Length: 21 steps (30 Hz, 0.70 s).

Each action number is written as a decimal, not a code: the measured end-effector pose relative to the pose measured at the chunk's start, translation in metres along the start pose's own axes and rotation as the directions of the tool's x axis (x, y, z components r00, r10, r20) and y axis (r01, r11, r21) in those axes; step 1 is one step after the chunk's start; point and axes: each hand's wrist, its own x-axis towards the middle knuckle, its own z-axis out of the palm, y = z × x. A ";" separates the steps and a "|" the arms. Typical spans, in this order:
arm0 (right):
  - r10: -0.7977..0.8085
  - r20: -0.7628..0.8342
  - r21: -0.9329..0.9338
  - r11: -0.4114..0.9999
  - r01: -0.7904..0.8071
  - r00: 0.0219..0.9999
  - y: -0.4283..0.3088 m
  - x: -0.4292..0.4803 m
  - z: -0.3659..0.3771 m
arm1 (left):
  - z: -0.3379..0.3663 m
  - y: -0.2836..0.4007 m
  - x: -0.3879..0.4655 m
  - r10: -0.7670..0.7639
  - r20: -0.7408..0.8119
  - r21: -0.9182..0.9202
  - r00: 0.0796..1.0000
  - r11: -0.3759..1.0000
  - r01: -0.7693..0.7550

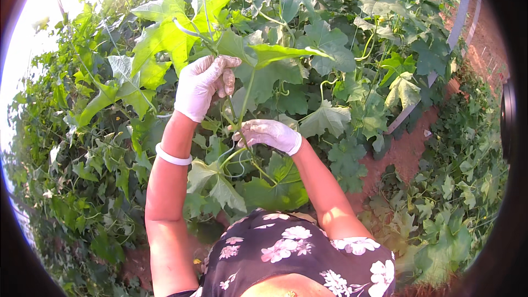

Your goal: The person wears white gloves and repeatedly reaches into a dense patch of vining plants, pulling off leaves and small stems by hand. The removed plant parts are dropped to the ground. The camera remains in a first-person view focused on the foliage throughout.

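My left hand (pixel 206 84), in a thin white glove, pinches the upper part of a green climbing vine's stem (pixel 232 109), close to a thin support string (pixel 205 4). Large lobed leaves (pixel 169 35) spread just above it, lit bright green. Lower down and to the right, my right hand (pixel 268 134), gloved too, has its fingers around or against the same stem; their tips are partly hidden. Beneath it hang a pale blue-green string (pixel 237 175), a pale lobed leaf (pixel 220 183) and a broad green leaf (pixel 280 185). A white bangle sits on my left forearm.
Dense vines with lobed leaves (pixel 326 49) stand in front and to the left, with thin strings rising among them. Reddish soil (pixel 408 152) shows at the right, beside a pale strip (pixel 402 119). More low vines (pixel 449 222) grow beyond it at the lower right.
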 end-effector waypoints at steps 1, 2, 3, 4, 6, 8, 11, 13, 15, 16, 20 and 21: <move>0.011 0.103 0.131 0.991 -0.024 0.995 0.006 0.006 -0.006 | 0.001 0.002 -0.004 0.022 0.053 -0.113 0.998 0.993 -0.016; 0.018 0.198 0.259 0.963 -0.070 0.980 0.006 0.011 -0.002 | 0.004 0.004 -0.007 0.027 0.056 -0.133 0.998 0.991 -0.019; -0.025 0.331 0.218 0.975 -0.051 0.943 0.013 0.021 -0.008 | 0.007 0.007 -0.009 0.033 0.060 -0.153 0.998 0.988 -0.023; -0.007 0.400 0.205 0.975 -0.082 0.917 0.016 0.025 -0.007 | 0.011 0.009 -0.011 0.039 0.066 -0.173 0.997 0.985 -0.027; 0.000 0.537 0.250 0.955 -0.159 0.844 0.011 0.028 0.007 | 0.015 0.009 -0.016 0.056 0.023 -0.195 0.998 0.980 -0.051; -0.031 0.608 0.358 0.903 -0.239 0.793 0.019 0.036 0.015 | 0.018 0.010 -0.021 0.080 -0.007 -0.213 0.997 0.974 -0.079; 0.001 0.457 0.396 0.895 -0.205 0.889 0.024 0.029 0.015 | 0.027 0.013 -0.027 0.019 -0.032 -0.265 0.999 0.964 -0.027; 0.029 0.152 0.274 0.959 -0.070 0.988 0.034 0.033 0.006 | 0.037 0.022 -0.035 -0.047 -0.136 -0.142 0.990 0.989 0.027; -0.168 -0.066 -0.067 0.984 0.163 0.984 0.021 0.021 0.004 | 0.045 0.022 -0.039 -0.120 -0.231 0.072 0.965 0.988 0.140; -0.263 -0.173 -0.259 0.942 0.213 0.949 0.015 0.015 0.004 | 0.054 0.022 -0.041 -0.122 -0.294 0.090 0.948 0.984 0.155; -0.619 -0.233 -0.799 0.561 0.215 0.750 -0.021 -0.015 0.030 | 0.048 0.005 -0.032 0.106 -0.431 0.138 0.896 0.989 -0.051; -0.677 -0.223 -0.827 0.512 0.232 0.701 -0.017 -0.022 0.030 | 0.047 0.004 -0.029 0.127 -0.473 0.118 0.872 0.990 -0.080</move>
